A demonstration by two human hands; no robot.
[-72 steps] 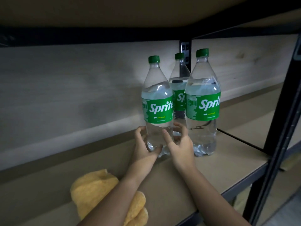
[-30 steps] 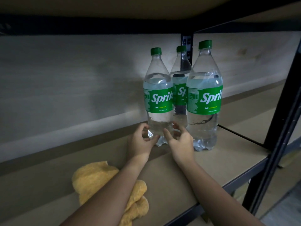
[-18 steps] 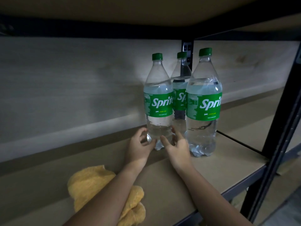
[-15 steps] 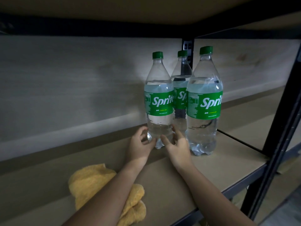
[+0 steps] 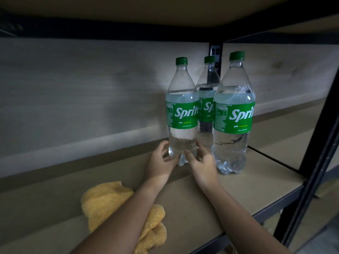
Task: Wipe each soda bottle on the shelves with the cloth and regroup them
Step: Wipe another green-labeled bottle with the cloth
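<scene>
The left bottle [image 5: 182, 114] stands upright on the shelf [image 5: 256, 171], close beside two more bottles [image 5: 233, 114], apparently being nudged into the group. Both hands cup its base: the left hand [image 5: 161, 162] curls round one side, the right hand [image 5: 202, 164] round the other. The yellow cloth [image 5: 110, 200] lies apart near the front edge, set down to free both hands.

Both hands cup the base of the left Sprite bottle [image 5: 182, 114]: left hand [image 5: 161, 162] at 9 o'clock, right hand [image 5: 202, 165] at 3 o'clock. A yellow cloth [image 5: 111, 200] lies at 7 o'clock.
</scene>
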